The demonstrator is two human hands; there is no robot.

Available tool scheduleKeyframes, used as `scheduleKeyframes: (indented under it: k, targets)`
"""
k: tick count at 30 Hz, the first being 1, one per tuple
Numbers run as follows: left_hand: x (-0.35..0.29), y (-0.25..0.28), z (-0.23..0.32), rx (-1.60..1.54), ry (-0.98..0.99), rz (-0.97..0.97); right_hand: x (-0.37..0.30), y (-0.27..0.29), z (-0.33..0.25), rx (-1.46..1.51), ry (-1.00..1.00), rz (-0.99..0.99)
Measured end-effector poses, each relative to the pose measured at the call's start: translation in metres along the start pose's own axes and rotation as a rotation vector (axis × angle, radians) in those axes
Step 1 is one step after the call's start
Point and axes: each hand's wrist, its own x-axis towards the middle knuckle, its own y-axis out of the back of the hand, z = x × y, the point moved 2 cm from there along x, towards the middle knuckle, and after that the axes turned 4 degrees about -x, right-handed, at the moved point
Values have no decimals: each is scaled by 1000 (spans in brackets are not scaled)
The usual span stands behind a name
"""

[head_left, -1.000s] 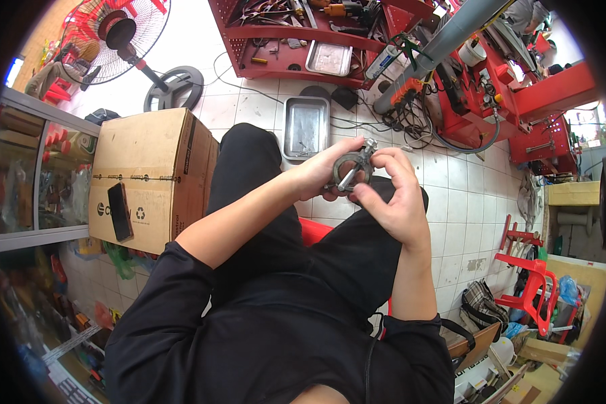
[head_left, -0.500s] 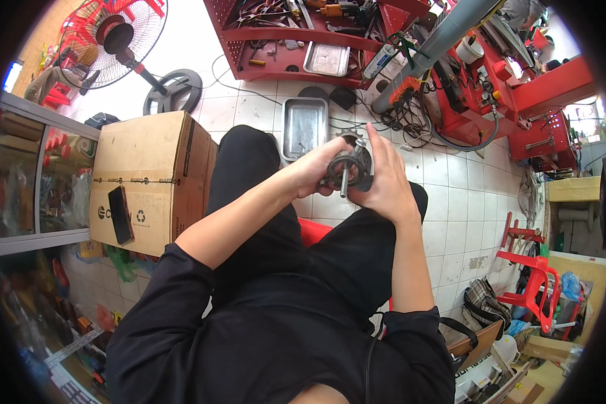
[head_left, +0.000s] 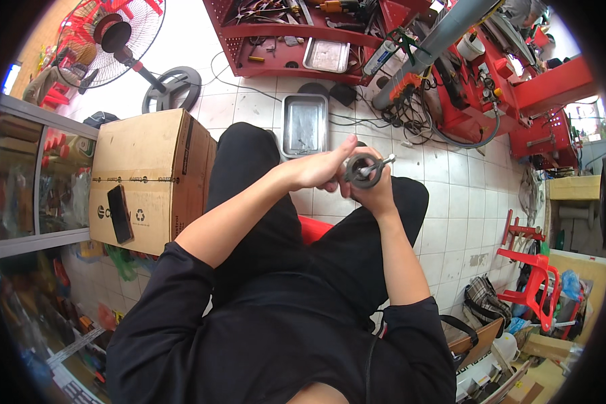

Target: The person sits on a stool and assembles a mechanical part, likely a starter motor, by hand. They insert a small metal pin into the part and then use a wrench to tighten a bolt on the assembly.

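Between my knees, a dark ring-shaped metal part [head_left: 367, 184] with a bolt through it sits in my right hand [head_left: 376, 199], whose fingers are closed around its lower side. A bright bolt end sticks out at the ring's upper right. My left hand [head_left: 316, 168] lies against the part's left side, its thumb stretched up and away and its fingers partly hidden behind the part. Beyond my hands a shallow metal tray [head_left: 287, 128] rests on the tiled floor with a few small pieces in it.
At the left stands a cardboard box [head_left: 135, 161] with a phone [head_left: 120, 214] on it, beside a glass cabinet [head_left: 20, 236]. A fan [head_left: 114, 40] and a red tool cart [head_left: 276, 34] are ahead. Cables, a red machine [head_left: 478, 108] and a red plastic chair [head_left: 532, 283] are at the right.
The metal part has turned and shifted right, its bolt now pointing right rather than toward me. My right hand has closed on it, and my left thumb has lifted off.
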Motion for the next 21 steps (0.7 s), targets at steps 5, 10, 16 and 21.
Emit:
scheduleKeyframes:
  k: [5,10,16,21]
  targets:
    - [2,11,-2,217,-513,548,-13,-20,17,248,-393,42]
    - [-9,-6,10,513,-992,590,-9,-18,6,232,-361,116]
    - [-3,-15,5,523,-958,705,-15,-22,16,176,-330,165]
    - [-2,-10,8,541,-884,689,-16,-25,25,39,-313,134]
